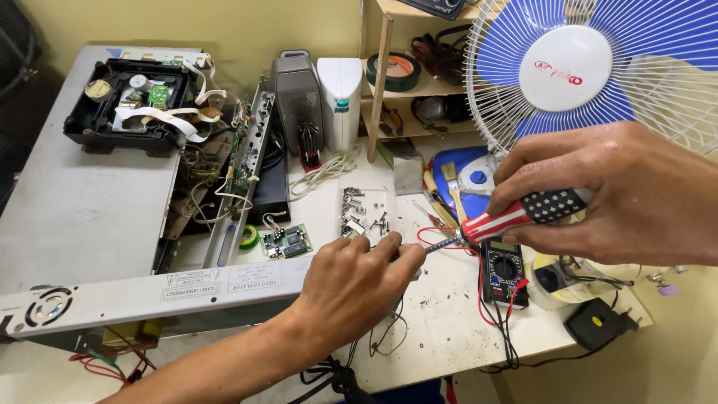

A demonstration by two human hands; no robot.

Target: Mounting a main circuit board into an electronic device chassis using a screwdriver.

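Fingers of the right hand (pixel 606 191) wrap closed around the red, white and star-patterned plastic handle of a screwdriver (pixel 523 213), held low over the white workbench (pixel 441 322); the left hand (pixel 351 288) pinches its metal tip, just beside the black digital multimeter (pixel 502 271) and grey metal player casing (pixel 149 292)

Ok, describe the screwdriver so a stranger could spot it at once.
Start at the big blue and white fan at the top right; just below it the right hand grips the screwdriver. Its shaft runs left to the left hand's fingers. It is the only tool there with a red-and-white striped, star-patterned handle.
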